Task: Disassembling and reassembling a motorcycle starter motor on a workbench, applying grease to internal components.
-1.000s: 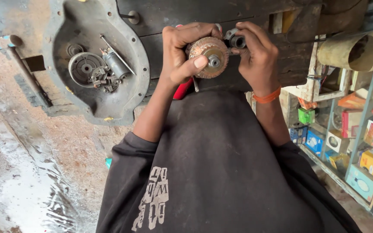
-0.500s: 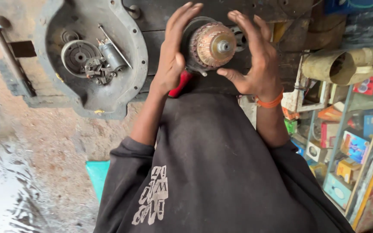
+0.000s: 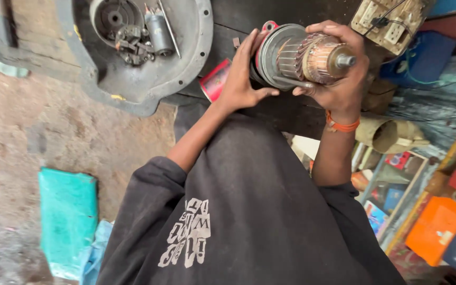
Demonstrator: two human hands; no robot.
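Observation:
Both my hands hold a motor armature (image 3: 304, 55) above a dark workbench (image 3: 286, 108). It has copper windings, a grey round end housing, a red part behind it, and a short steel shaft pointing right. My left hand (image 3: 241, 79) presses its palm and straight fingers against the housing's left side. My right hand (image 3: 339, 79), with an orange band at the wrist, wraps around the windings from the right and from below. I wear a black printed shirt (image 3: 238, 211).
A grey metal cover plate (image 3: 186, 63) with gears and a small cylinder lies at the upper left. A red box (image 3: 215, 79) sits by my left wrist. A teal bag (image 3: 67, 221) lies on the dirt floor. There is a switchboard (image 3: 391, 21) and shelves of boxes (image 3: 428, 211) on the right.
The armature has turned from shaft facing me to shaft pointing right. My right hand has closed around the windings, and my left hand has slid to the housing side.

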